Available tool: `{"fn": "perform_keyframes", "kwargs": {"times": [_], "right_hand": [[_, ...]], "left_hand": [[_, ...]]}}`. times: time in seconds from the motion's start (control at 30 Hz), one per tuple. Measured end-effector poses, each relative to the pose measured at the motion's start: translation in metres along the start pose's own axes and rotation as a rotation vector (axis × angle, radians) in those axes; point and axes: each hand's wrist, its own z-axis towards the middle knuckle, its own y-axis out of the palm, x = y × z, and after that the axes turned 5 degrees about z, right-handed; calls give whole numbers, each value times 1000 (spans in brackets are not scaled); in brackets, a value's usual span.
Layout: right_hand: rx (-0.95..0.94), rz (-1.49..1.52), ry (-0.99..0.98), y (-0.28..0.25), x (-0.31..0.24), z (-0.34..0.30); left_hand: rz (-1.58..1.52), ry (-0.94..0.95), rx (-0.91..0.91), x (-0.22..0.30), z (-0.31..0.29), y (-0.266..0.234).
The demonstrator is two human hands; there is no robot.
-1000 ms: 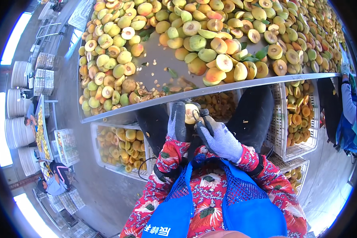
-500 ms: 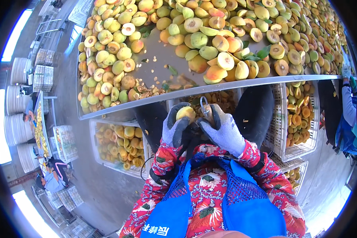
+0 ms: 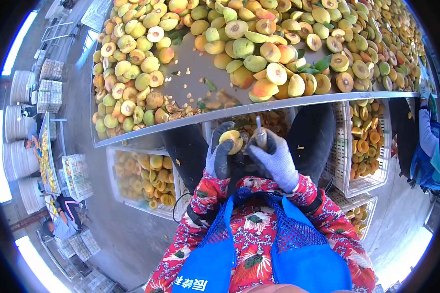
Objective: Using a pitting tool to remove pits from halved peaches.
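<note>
Just below the near edge of the metal table [image 3: 195, 119], my left hand [image 3: 219, 152] is closed around a halved peach [image 3: 233, 142]. Part of its yellow cut face shows between my gloved fingers. Close beside it, my right hand [image 3: 275, 157] grips a small pitting tool [image 3: 261, 138] by its handle, with the narrow metal end pointing up, apart from the fruit. Both hands wear light purple gloves with dark palms. Yellow-green peaches, many of them cut in half, are piled over the table [image 3: 274, 73].
White crates of pitted peach halves stand on the floor at left [image 3: 146, 178] and right [image 3: 366, 141]. Loose pits [image 3: 178, 115] and leaves lie near the table's front edge. A co-worker's sleeved arm [image 3: 428, 124] shows at far right; other people sit at another table, far left.
The pitting tool has turned, so its metal loop now appears edge-on. My left hand has rotated the peach, showing more of its cut face. The view has shifted slightly.
</note>
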Motion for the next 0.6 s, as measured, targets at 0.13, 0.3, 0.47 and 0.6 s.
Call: {"fn": "perform_keyframes", "kwargs": {"times": [0.13,0.3,0.47,0.6], "right_hand": [[-5,-245,-183,1,5,8],[-108,-324,-46,4,0,6],[-195,-496,-150,-2,-3,-15],[-232,-777,-276,-5,4,-19]], "left_hand": [[-72,14,-18,-21,4,-12],[766,316,-21,-24,5,-19],[77,6,134,-23,8,-17],[-166,-97,25,-20,6,-17]]}}
